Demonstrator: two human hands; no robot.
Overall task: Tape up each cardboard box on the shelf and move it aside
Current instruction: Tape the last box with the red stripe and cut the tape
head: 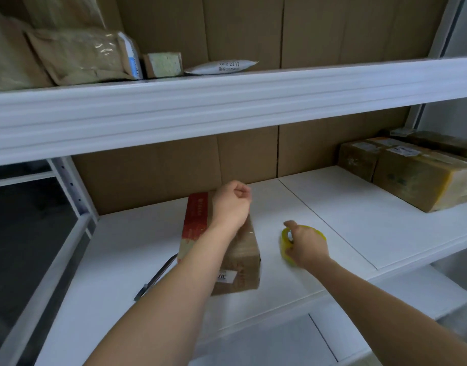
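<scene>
On the white middle shelf a cardboard box with a red printed side lay left of centre, its long axis running from the shelf's front edge towards the cardboard backing, the near end bearing a small white label. The left hand hung over the box's far end, fingers curled into a loose fist; whether it pinched a strip of tape could not be told, so the state of that grip stayed unclear. The left forearm crossed above the box's top face. Just right of the box, the right hand gripped a yellow tape roll, fingers curled round its rim and the roll resting on the shelf. A dark pen-like tool lay left of the box, pointing diagonally towards the front edge. Taped boxes stood grouped at the shelf's far right, well apart from the hands. On the upper shelf sat wrapped parcels and a white mailer.
</scene>
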